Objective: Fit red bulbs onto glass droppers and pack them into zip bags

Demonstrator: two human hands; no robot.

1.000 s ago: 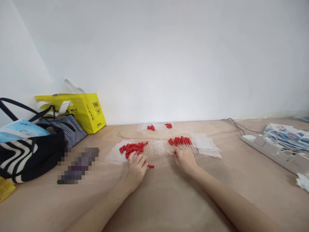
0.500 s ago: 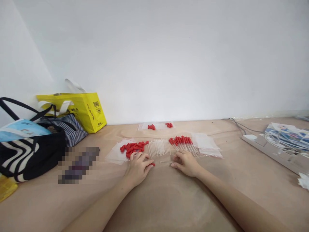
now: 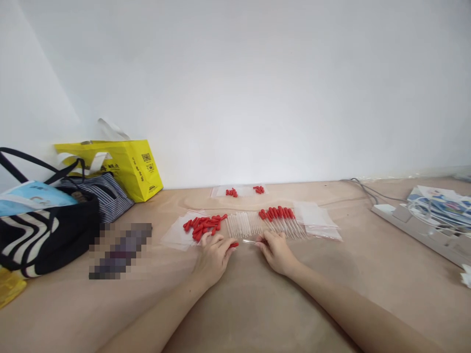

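Observation:
Between the thumb and fingers of my left hand [image 3: 216, 252] is a red rubber bulb [image 3: 234, 244]. My right hand [image 3: 275, 251] pinches a thin clear dropper tube [image 3: 248, 241], its free end pointing left toward the bulb with a small gap between them. Just beyond my left hand lies a heap of red rubber bulbs [image 3: 200, 226] on clear plastic bags [image 3: 176, 235]. A row of bare clear tubes [image 3: 243, 224] lies beyond the gap between my hands. Past my right hand are droppers with red bulbs fitted on their tubes [image 3: 281, 215], side by side.
Plastic bags [image 3: 316, 220] are stacked right of the fitted droppers. A bag with red bulbs and tubes [image 3: 243, 191] lies near the wall. At left stand a yellow bag [image 3: 145, 171] and a black bag [image 3: 73, 235]; a power strip [image 3: 408, 225] and papers lie right.
My right hand has lifted the tube slightly and shifted left along it, covering more of it. My left hand has raised the red bulb a little, toward the tube's end.

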